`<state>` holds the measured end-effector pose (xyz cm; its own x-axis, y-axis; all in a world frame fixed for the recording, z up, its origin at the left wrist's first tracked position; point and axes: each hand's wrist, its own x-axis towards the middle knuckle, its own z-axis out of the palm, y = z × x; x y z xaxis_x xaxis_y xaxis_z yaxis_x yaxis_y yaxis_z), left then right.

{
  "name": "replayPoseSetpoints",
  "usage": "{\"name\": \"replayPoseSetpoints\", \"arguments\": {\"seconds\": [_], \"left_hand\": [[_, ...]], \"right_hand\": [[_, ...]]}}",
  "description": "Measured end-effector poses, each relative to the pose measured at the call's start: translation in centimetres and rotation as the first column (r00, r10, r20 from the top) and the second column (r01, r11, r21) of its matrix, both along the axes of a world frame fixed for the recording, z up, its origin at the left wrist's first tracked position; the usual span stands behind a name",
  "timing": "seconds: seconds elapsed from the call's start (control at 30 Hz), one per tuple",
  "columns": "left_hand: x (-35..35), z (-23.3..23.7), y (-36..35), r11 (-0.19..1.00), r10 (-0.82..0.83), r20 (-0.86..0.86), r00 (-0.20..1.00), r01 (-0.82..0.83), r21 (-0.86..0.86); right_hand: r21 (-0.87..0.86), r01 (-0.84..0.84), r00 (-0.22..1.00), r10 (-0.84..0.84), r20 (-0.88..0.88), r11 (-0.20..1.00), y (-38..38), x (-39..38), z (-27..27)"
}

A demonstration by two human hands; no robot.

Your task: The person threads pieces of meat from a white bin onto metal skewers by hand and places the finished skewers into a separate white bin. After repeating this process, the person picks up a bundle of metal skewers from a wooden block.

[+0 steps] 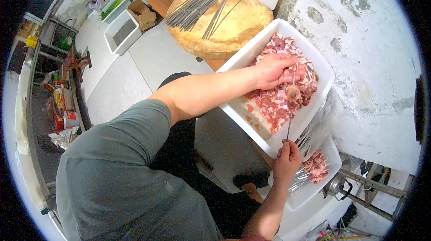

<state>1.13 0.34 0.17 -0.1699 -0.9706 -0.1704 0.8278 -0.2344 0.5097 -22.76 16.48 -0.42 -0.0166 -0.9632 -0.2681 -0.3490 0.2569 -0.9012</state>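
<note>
A large white tub (325,61) holds a heap of raw cut meat (276,104). My left hand (274,71) is over the heap, its fingers curled on a piece of meat close to the tip of a thin metal skewer (289,126). The fingertips are partly lost against the meat. My right hand (288,155), closed round the skewer's lower end, is beside the tub's near corner. Threaded on the skewer, a clump of meat (294,94) sits just below my left fingers.
A round wooden chopping block (244,19) bears many loose skewers (200,5). Below the tub, a second white tray (330,176) holds skewers loaded with meat (315,168). Clear plastic film (321,117) lies between them. A small white bin (122,32) stands on the floor.
</note>
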Motion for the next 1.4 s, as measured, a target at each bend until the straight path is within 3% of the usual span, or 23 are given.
{"name": "replayPoseSetpoints", "arguments": {"seconds": [0.1,0.3,0.47,0.7,1.0,1.1,1.2,1.3,1.4], "left_hand": [[0.0,0.1,-0.1,0.999,0.036,0.011,0.999,-0.036,-0.001],[-0.2,0.4,0.3,0.997,0.056,0.003,0.998,-0.056,0.054],[-0.4,0.5,0.6,0.997,0.029,0.045,0.999,-0.033,0.074],[-0.5,0.4,0.9,0.998,-0.066,0.274,0.959,0.058,0.037],[-0.5,0.7,1.0,0.989,-0.037,0.58,0.814,0.115,-0.098],[-0.9,-0.1,0.9,0.988,-0.015,0.583,0.812,0.103,-0.118],[-0.9,0.3,1.1,0.99,-0.047,0.55,0.834,0.113,-0.087],[-1.4,0.1,1.3,0.993,-0.046,0.582,0.812,0.101,-0.063],[-1.6,0.3,1.7,0.992,-0.046,0.657,0.753,0.109,-0.057]], "right_hand": [[0.004,-0.014,1.0,0.015,-0.017,1.0,-0.1,0.1,0.3],[-0.174,-0.071,0.997,0.065,-0.039,0.982,-0.1,-0.3,-1.4],[-0.177,-0.082,0.995,0.069,-0.078,0.981,-0.3,-0.2,-1.0],[-0.157,-0.064,0.992,0.045,-0.122,0.985,-0.9,-0.4,-1.2],[-0.084,-0.061,0.978,0.043,-0.204,0.995,-1.4,0.0,0.8],[-0.152,-0.08,0.979,0.049,-0.2,0.985,-1.5,0.0,0.4],[0.032,-0.034,0.997,0.036,-0.065,0.999,-1.6,0.5,1.4],[-0.122,-0.088,0.989,0.073,-0.129,0.989,-1.7,0.4,0.3],[0.026,-0.009,0.999,0.008,0.043,1.0,-1.7,1.1,1.0]]}}
